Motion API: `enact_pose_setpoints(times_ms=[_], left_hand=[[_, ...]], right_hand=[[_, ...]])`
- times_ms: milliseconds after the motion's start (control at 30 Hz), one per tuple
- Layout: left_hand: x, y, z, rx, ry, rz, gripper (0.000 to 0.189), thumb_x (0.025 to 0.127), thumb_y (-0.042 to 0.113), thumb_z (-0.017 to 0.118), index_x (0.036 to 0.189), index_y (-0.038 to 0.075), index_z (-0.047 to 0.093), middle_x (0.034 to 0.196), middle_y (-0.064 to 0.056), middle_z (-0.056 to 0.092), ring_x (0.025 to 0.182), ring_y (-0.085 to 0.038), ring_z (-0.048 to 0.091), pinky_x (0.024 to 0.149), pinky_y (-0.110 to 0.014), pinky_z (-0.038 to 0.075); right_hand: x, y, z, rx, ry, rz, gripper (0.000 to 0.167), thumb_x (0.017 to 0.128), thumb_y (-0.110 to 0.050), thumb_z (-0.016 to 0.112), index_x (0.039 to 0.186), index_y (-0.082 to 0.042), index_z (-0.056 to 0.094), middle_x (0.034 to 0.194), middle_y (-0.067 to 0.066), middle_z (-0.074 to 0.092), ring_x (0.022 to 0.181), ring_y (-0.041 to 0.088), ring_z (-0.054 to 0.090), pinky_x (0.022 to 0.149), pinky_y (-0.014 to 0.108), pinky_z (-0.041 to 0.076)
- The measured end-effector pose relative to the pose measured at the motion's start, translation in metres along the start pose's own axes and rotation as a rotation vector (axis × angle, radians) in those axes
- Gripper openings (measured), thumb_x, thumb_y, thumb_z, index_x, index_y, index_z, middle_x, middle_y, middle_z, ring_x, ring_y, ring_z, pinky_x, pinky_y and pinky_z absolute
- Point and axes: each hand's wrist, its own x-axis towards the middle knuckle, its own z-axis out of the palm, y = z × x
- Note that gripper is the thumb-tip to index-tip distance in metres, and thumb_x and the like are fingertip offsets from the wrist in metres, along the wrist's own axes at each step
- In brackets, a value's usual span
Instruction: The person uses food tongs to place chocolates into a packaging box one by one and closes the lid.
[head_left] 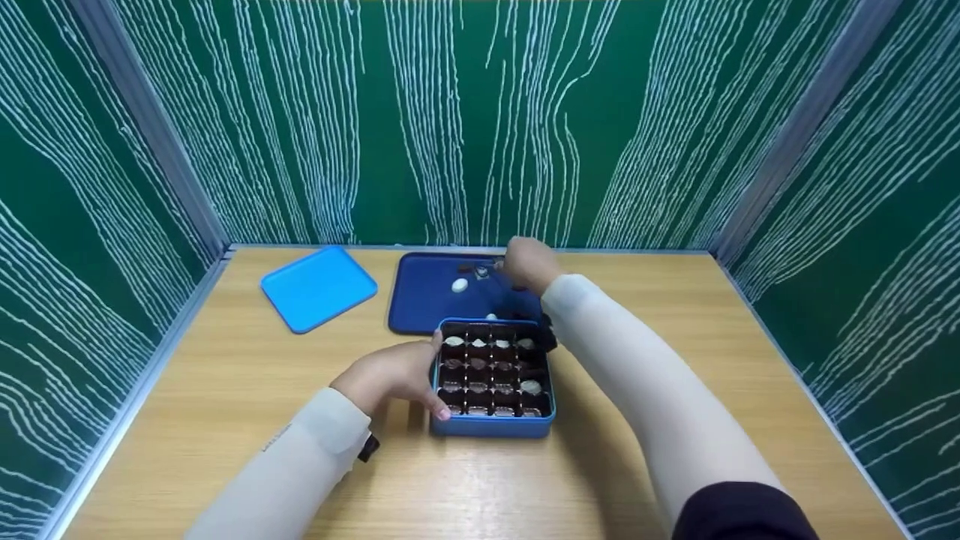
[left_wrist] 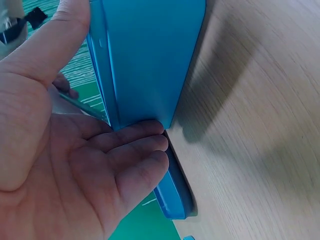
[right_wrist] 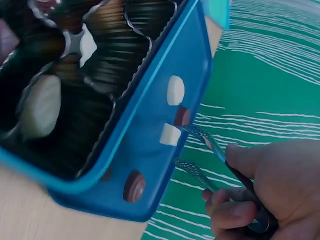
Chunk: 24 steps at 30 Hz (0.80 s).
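Observation:
A blue box [head_left: 491, 427] with a dark divided insert stands at centre; white and brown chocolates lie in several of its compartments. My left hand [head_left: 394, 371] rests against its left side, the thumb on the near-left rim; in the left wrist view the fingers [left_wrist: 137, 170] touch the blue wall [left_wrist: 145, 60]. Beyond the box, my right hand [head_left: 531, 264] holds metal tongs [right_wrist: 212, 145] over the dark blue tray [head_left: 420, 292]. The tong tips stand apart, near a square white chocolate [right_wrist: 170, 135] and a brown one [right_wrist: 182, 116]. No chocolate shows between them.
An oval white chocolate [right_wrist: 175, 90] and a round brown one [right_wrist: 134, 186] also lie on the tray. A bright blue flat tray or lid [head_left: 319, 289] lies at the back left of the wooden table [head_left: 637, 300]. Green, white-streaked walls [head_left: 495, 135] enclose the back and sides.

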Motion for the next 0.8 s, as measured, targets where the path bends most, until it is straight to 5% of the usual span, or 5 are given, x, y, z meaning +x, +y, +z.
enact_pose_setpoints(times_ms=[267,567,733,800], left_hand=[[0.003,0.005,0.002,0.003,-0.005,0.024,0.156,0.073,0.046,0.108,0.182,0.005,0.004,0.182,-0.020,0.040,0.162,-0.034,0.052,0.138,-0.050,0.041],[0.002,0.002,0.001,0.009,-0.007,0.003,0.156,0.074,0.048,0.107,0.183,0.007,0.003,0.182,-0.018,0.041,0.159,-0.033,0.055,0.137,-0.053,0.042],[0.000,-0.001,0.000,0.002,-0.002,-0.009,0.157,0.073,0.049,0.107,0.183,0.007,0.003,0.182,-0.019,0.041,0.160,-0.035,0.055,0.136,-0.053,0.043],[0.000,-0.001,0.000,-0.001,-0.003,-0.008,0.156,0.073,0.049,0.107,0.183,0.007,0.003,0.183,-0.019,0.040,0.161,-0.034,0.053,0.136,-0.053,0.043]], right_hand=[[0.008,0.003,0.015,-0.054,0.065,-0.030,0.022,0.111,-0.017,0.063,0.098,-0.007,0.077,0.107,0.014,0.081,0.085,0.026,0.067,0.075,0.040,0.057],[-0.004,0.009,-0.002,-0.173,-0.019,-0.105,0.010,0.104,-0.009,0.067,0.102,-0.007,0.077,0.106,0.012,0.079,0.085,0.025,0.064,0.073,0.037,0.054],[-0.017,0.002,-0.015,-0.248,-0.069,-0.113,0.022,0.110,-0.026,0.073,0.114,-0.005,0.079,0.114,0.013,0.081,0.091,0.025,0.066,0.088,0.043,0.064],[-0.019,0.001,-0.016,-0.259,-0.075,-0.103,0.026,0.111,-0.030,0.072,0.113,-0.005,0.078,0.109,0.012,0.079,0.087,0.024,0.063,0.084,0.042,0.062]])
